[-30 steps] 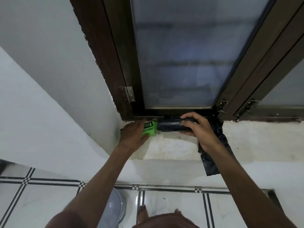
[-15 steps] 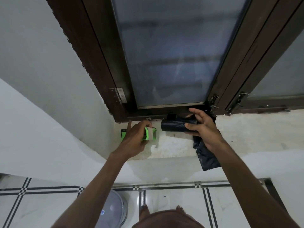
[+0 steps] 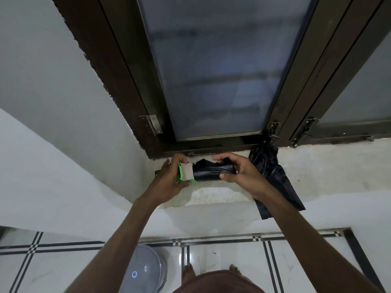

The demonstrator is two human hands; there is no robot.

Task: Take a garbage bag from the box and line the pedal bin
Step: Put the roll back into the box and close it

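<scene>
Both hands work at a window ledge, a rough whitish sill under a dark wooden window frame with frosted glass. The left hand is curled around the green box, gripping it at its left end, so most of the box is hidden behind the palm and fingers; only a green edge and a pale inner flap show. The right hand grips the roll of black garbage bags, thumb below and fingers over the top, with the roll's left end meeting the box's open mouth. Roll and box are held just above the ledge, close to the frame's bottom rail.

Just beside the right hand, 1 loose black bag lies on the ledge and hangs over its front edge, partly covered by the right wrist. A metal hinge sits on the frame at left, and latches at right.

Below, on the white tiled floor with black lines, stands the pedal bin, its pale domed lid closed, well apart from the hands. The person's bare toes show near it.
</scene>
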